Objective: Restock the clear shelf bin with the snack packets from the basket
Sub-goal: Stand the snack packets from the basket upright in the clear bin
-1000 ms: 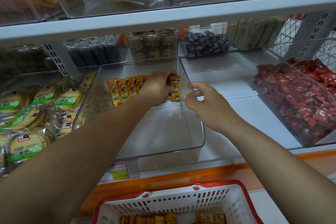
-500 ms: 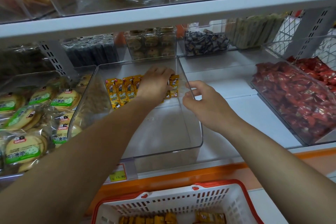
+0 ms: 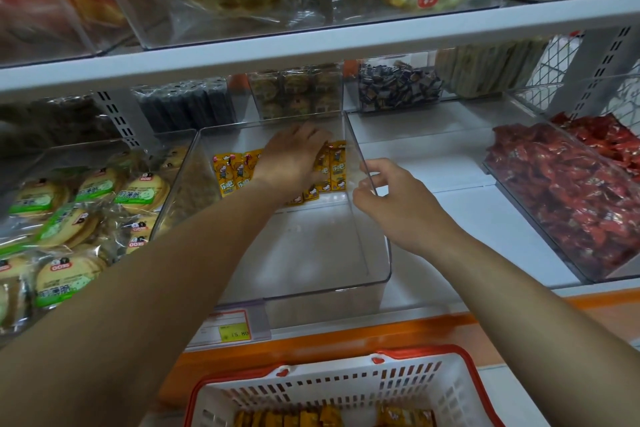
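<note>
The clear shelf bin [image 3: 375, 253] sits on the middle shelf, bare at the front. A row of yellow snack packets [image 3: 230, 175] stands against its back wall. My left hand [image 3: 294, 158] reaches into the bin and lies over the right part of that row, fingers stretched across the packet tops. My right hand [image 3: 384, 194] pinches the top edge of the bin's right wall between thumb and fingers. Below, the white basket [image 3: 346, 380] with red trim holds more yellow packets [image 3: 294, 419] at the frame's bottom edge.
A bin of round green-labelled biscuits [image 3: 86, 211] stands at the left, and a bin of red packets [image 3: 571, 198] at the right. Smaller bins line the back of the shelf. The upper shelf [image 3: 311, 45] overhangs. A yellow price tag [image 3: 233, 333] sits on the orange shelf edge.
My left hand's fingers have spread flatter over the packets in the row. My right hand has stayed on the bin's right wall.
</note>
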### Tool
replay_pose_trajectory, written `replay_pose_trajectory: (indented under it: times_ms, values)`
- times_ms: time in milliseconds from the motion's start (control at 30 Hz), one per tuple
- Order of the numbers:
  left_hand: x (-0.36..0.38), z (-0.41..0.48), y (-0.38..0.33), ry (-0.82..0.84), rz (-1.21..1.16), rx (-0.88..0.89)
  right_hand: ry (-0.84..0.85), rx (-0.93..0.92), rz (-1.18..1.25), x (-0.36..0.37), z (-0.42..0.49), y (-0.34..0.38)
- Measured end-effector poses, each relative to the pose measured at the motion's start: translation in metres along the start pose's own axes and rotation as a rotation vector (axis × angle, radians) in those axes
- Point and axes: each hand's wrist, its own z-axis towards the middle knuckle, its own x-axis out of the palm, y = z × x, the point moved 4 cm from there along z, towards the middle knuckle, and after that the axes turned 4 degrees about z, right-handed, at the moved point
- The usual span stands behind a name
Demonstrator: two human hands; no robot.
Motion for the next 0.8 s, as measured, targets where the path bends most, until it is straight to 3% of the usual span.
replay_pose_trajectory:
  times_ms: [133, 400, 500, 633, 733, 800]
  values:
    - [0.007, -0.018, 0.021, 0.069, 0.16, -0.036, 0.014, -0.011, -0.009, -0.001, 0.001, 0.001]
    - [0.001, -0.017, 0.016, 0.116, 0.219, -0.048, 0.011, -0.036, -0.095, -0.001, 0.003, 0.004]
    - [-0.033, -0.021, 0.013, 0.18, 0.14, -0.08, -0.047, -0.08, -0.344, -0.007, -0.001, 0.018]
    - [-0.096, -0.054, 0.015, 0.255, -0.023, -0.15, -0.193, -0.297, -0.741, -0.008, -0.007, 0.056]
    - [-0.132, -0.11, 0.031, 0.099, -0.121, -0.234, -0.161, -0.428, -0.735, 0.011, -0.004, 0.083]
    - [-0.144, -0.149, 0.046, -0.053, -0.197, -0.347, 0.007, -0.412, -0.717, 0.037, 0.01, 0.087]
